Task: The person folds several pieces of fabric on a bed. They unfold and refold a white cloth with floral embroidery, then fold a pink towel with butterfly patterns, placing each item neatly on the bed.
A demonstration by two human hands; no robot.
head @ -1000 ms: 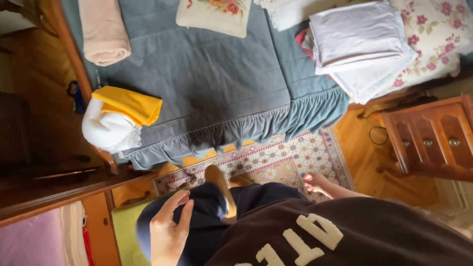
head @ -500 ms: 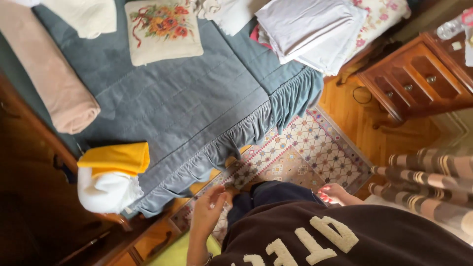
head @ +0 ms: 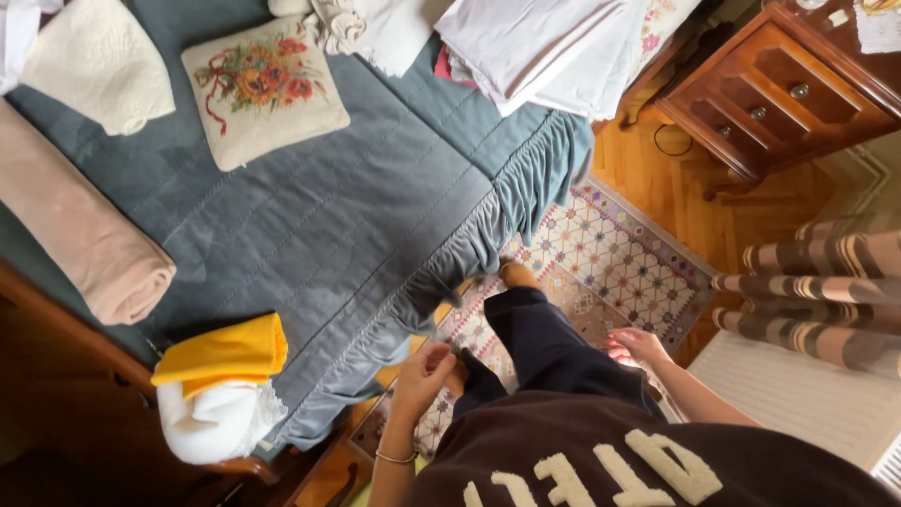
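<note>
— While both arms hang at the person's sides, what are the hands doing?
— The left hand (head: pixel 422 371) hangs with its fingers loosely curled and nothing visibly in them, though how far it closes is hard to tell from this angle. The right hand (head: pixel 638 345) is spread narrow, fingers relaxed, and holds nothing.

— What lies nearest them?
— Below them, a patterned rug (head: pixel 619 272) over the wooden floor, with one foot stepped forward to the ruffled skirt of the grey-blue bedspread (head: pixel 357 216). The person stands close against the bed's long edge.

— And on the bed?
— Nearest the left hand, a folded yellow cloth (head: pixel 225 352) rests on a white bundle (head: pixel 211 422), both at the bed's corner by the wooden frame, within easy reach, it seems. Farther up lies a rolled pink blanket (head: pixel 80 239), then a floral embroidered cushion (head: pixel 263 89) and a cream quilted piece (head: pixel 99 66).

— Anything on the other side?
— A stack of folded white sheets (head: pixel 544 47) sits at the far corner, overhanging the edge. Beside it stands a wooden nightstand (head: pixel 779 94) with three small drawers, and striped fabric (head: pixel 826 291) shows at the right.
</note>
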